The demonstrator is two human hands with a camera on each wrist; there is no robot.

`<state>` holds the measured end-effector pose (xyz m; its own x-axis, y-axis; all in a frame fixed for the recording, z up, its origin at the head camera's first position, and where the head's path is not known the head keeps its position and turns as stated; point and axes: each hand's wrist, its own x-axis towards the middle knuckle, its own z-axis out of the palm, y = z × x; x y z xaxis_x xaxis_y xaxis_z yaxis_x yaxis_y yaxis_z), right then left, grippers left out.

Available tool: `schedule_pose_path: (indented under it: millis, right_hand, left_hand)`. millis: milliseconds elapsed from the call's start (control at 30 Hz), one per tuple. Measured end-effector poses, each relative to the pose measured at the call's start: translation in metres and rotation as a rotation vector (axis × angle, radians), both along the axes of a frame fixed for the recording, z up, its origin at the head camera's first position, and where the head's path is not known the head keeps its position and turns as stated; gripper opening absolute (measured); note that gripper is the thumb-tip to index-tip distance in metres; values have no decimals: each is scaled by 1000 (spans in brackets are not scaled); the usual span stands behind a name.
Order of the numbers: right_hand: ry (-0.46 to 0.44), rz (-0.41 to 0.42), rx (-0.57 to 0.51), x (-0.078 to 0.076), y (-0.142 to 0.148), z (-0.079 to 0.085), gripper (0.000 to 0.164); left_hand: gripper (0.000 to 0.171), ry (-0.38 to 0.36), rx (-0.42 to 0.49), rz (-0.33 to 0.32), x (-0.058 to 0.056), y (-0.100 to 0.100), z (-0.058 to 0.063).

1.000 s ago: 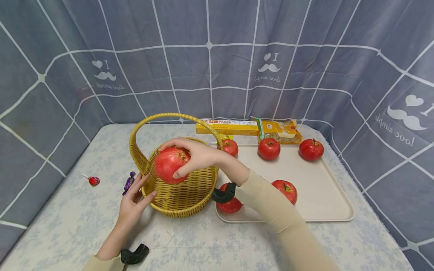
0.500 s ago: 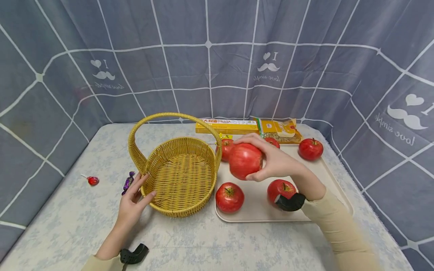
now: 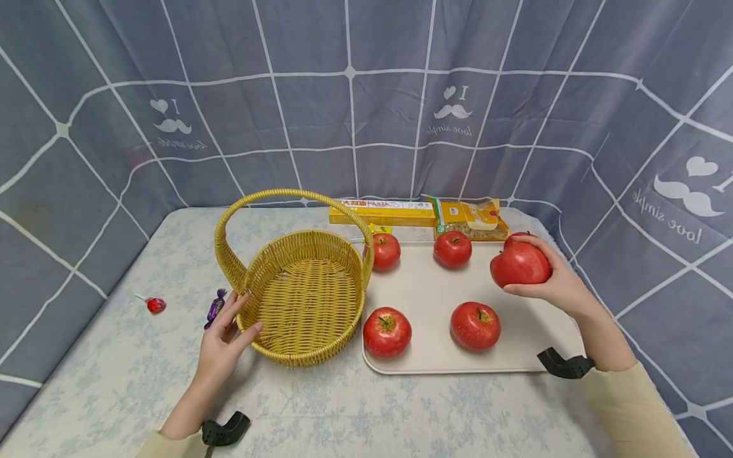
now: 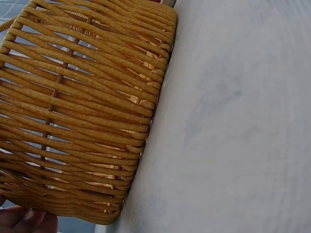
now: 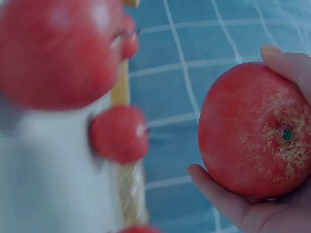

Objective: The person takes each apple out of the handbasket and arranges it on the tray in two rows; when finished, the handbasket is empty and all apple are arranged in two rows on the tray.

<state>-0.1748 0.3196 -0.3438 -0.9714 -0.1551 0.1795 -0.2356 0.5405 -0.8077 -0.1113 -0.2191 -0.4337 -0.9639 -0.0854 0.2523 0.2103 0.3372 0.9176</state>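
A yellow wicker basket [image 3: 309,359] with a tall arched handle stands left of centre in the head view. My left hand [image 3: 222,346] holds its left rim; in the left wrist view, curled fingers [image 4: 30,219] show beside the weave. My right hand [image 3: 564,286] grips a red apple [image 3: 520,265] above the right side of a cream tray [image 3: 538,343]. Behind that apple, another apple [image 3: 518,236] is mostly hidden. Several more sit on the tray, including a front-left apple [image 3: 387,332], a front-middle apple [image 3: 475,326] and a back-middle apple [image 3: 452,249]. In the right wrist view, the held apple [image 5: 252,131] shows its stem end.
Behind the tray lie a yellow pasta box [image 3: 380,213] and a bag of pasta [image 3: 469,219]. A yellow-wrapped lollipop [image 3: 380,229] lies behind the basket. To the basket's left are a purple-wrapped candy [image 3: 215,308] and a red lollipop [image 3: 154,305]. A grey checked curtain [image 3: 321,114] surrounds the table.
My right hand has carried the apple from above the basket across to the right side of the tray. My left hand and the basket have stayed put.
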Motion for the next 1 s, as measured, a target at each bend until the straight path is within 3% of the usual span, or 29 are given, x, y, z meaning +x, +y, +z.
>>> schedule_pose_path:
  millis: [233,567,800,1000]
  right_hand:
    - [-28,-161,70,10,38,-31,72]
    - [-8,-264,150,20,65,-73,75]
    - [-14,-313,190,28,73,-89,78]
    - [118,-287,123,38,79,-91,56]
  left_hand:
    - [56,-1,6,10,0,0,0]
    - [56,0,11,16,-1,1,1]
    - [56,-5,17,23,-1,1,2]
    - [56,-16,24,23,-1,2,2]
